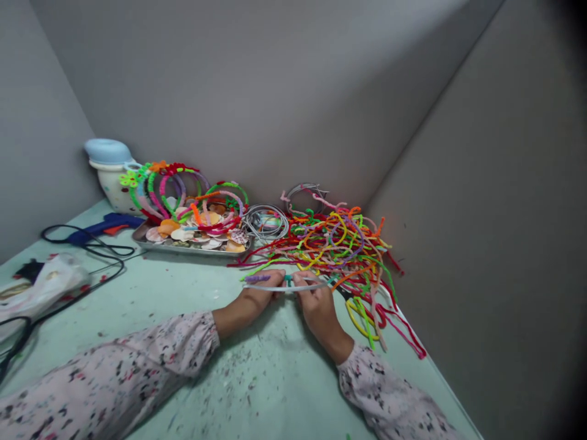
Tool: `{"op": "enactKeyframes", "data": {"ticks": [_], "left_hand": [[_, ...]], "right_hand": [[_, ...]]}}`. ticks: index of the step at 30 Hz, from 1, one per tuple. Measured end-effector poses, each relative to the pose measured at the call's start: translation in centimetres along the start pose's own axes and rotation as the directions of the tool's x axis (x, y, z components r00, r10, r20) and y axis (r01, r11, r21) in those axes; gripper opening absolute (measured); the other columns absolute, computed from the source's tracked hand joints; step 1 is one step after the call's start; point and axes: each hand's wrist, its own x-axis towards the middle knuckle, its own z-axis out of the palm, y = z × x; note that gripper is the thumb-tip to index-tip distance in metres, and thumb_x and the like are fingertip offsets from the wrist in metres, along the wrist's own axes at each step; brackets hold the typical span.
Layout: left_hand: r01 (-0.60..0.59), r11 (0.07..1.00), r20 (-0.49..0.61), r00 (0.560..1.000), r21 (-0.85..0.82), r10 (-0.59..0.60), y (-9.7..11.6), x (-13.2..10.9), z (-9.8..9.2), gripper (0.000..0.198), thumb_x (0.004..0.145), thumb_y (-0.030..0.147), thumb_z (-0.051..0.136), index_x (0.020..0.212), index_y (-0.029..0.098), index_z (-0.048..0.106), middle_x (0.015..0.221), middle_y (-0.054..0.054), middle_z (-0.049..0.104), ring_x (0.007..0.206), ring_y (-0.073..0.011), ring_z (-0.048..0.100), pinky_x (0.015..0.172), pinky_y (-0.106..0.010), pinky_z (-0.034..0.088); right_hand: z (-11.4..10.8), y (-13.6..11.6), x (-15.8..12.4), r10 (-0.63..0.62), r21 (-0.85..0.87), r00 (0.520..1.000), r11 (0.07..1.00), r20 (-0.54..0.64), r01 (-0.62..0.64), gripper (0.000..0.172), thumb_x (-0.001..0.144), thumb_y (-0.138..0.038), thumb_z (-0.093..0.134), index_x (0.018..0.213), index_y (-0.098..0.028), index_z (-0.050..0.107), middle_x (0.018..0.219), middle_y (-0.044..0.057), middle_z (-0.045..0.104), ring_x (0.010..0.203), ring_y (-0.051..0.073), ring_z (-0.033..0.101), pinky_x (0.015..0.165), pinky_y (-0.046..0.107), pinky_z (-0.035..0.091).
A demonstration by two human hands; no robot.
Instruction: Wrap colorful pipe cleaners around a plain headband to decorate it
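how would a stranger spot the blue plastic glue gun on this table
On the pale green tabletop, find the shallow metal tray of seashells. Just left of it lies the dark blue glue gun. Its thick body and orange-red trigger set it apart from the thin black cable looping beside it.

Pipe cleaners [339,239] look fuzzy — the tray [192,249], metallic.

The stained, pale green tabletop [293,373] carries a metal tray [197,249] at eleven o'clock, grey hoops [282,226] at twelve and tangled pipe cleaners [342,241] at one. A blue glue gun [94,231] lies at ten, a plastic bag [62,280] at nine.
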Motion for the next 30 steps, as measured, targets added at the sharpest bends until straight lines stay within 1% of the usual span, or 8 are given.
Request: {"op": "enactKeyframes", "data": {"ticks": [3, 5, 7, 10, 14, 18, 26, 30], "left_hand": [[-0.097, 0.995, 0.013, 0.995, -0.02, 0.097, 1.1, 0.0, 0.0, 0.035, 0.085, 0.043, 0.047, 0.061, 0.018, 0.052, 0.051, 0.002, 0.046, 0.049, -0.0111, 0.042, 0.049, -0.024, 0.03], [-0.146, 0.989, 0.029, 0.989, -0.028, 0.147, 1.7, 0.0, -0.1, 0.023, 0.08, 0.039, 0.056, 0.072, 0.018, 0.057, 0.056, 0.002, 0.05, 0.051, -0.0113, 0.044, 0.05, -0.024, 0.03], [-0.177, 0.984, 0.083, 0.981, -0.02, 0.178, 2.1, 0.4, -0.2, 0.019, 0.079, 0.035, 0.057, 0.073, 0.018, 0.059, 0.058, 0.002, 0.052, 0.053, -0.0114, 0.044, 0.051, -0.025, 0.03], [-0.17, 0.985, 0.115, 0.979, 0.022, 0.166, 2.0, 1.2, -0.3, 0.019, 0.079, 0.031, 0.056, 0.065, 0.018, 0.057, 0.055, 0.002, 0.05, 0.053, -0.0119, 0.043, 0.052, -0.026, 0.029], [-0.109, 0.993, 0.157, 0.982, 0.043, 0.101, 1.6, 2.1, -0.4, 0.028, 0.081, 0.033, 0.05, 0.058, 0.018, 0.052, 0.052, 0.002, 0.047, 0.052, -0.0124, 0.043, 0.052, -0.027, 0.028], [-0.048, 0.996, 0.201, 0.978, -0.07, 0.061, 1.0, 2.5, -0.5, 0.017, 0.078, 0.027, 0.051, 0.065, 0.017, 0.055, 0.052, 0.002, 0.045, 0.05, -0.0108, 0.041, 0.051, -0.026, 0.028], [-0.004, 0.993, 0.22, 0.975, -0.119, 0.03, -0.2, 3.0, -0.4, 0.01, 0.072, 0.02, 0.052, 0.064, 0.016, 0.056, 0.05, 0.003, 0.044, 0.045, -0.009, 0.036, 0.044, -0.025, 0.024], [0.006, 0.987, 0.237, 0.971, -0.162, 0.033, 0.0, 3.0, -0.6, 0.011, 0.072, 0.022, 0.053, 0.063, 0.016, 0.056, 0.05, 0.003, 0.043, 0.045, -0.0089, 0.035, 0.043, -0.025, 0.02]], "right_hand": [[0.0, 0.2, 0.0, -0.064, -0.088, 0.995, 0.994, -0.075, 0.057, 0.026, 0.089, -0.034, 0.047, 0.072, -0.018, 0.058, 0.066, 0.0, 0.056, 0.063, 0.014, 0.049, 0.061, 0.024, 0.037], [-0.1, 0.5, 0.2, -0.07, -0.13, 0.993, 0.99, -0.092, 0.058, 0.027, 0.09, -0.034, 0.047, 0.071, -0.018, 0.057, 0.063, -0.001, 0.054, 0.06, 0.014, 0.048, 0.059, 0.024, 0.036], [-0.3, 0.8, 0.3, -0.065, -0.173, 0.994, 0.984, -0.092, 0.048, 0.028, 0.09, -0.034, 0.046, 0.07, -0.018, 0.056, 0.061, -0.002, 0.053, 0.059, 0.014, 0.047, 0.058, 0.025, 0.035], [-0.3, 1.1, 0.5, -0.024, -0.247, 0.992, 0.969, -0.122, -0.007, 0.033, 0.09, -0.037, 0.044, 0.062, -0.019, 0.051, 0.057, -0.001, 0.051, 0.057, 0.015, 0.046, 0.058, 0.026, 0.035], [-0.1, 1.2, 0.7, 0.047, -0.225, 0.988, 0.971, -0.149, -0.08, 0.031, 0.089, -0.04, 0.046, 0.067, -0.019, 0.054, 0.059, -0.001, 0.051, 0.059, 0.015, 0.046, 0.058, 0.026, 0.036], [0.0, 1.4, 0.8, 0.096, -0.165, 0.994, 0.981, -0.061, -0.105, 0.034, 0.09, -0.043, 0.044, 0.066, -0.019, 0.05, 0.056, -0.004, 0.044, 0.054, 0.013, 0.041, 0.054, 0.024, 0.033], [-0.7, 1.8, 1.6, 0.2, -0.102, 0.975, 0.976, 0.093, -0.19, 0.035, 0.087, -0.046, 0.047, 0.068, -0.018, 0.052, 0.053, -0.005, 0.043, 0.05, 0.011, 0.039, 0.049, 0.024, 0.031], [-2.1, 1.0, 2.7, 0.207, 0.031, 0.934, 0.974, 0.291, -0.225, 0.03, 0.083, -0.042, 0.054, 0.07, -0.016, 0.056, 0.052, -0.005, 0.044, 0.047, 0.01, 0.039, 0.047, 0.023, 0.032]]}}
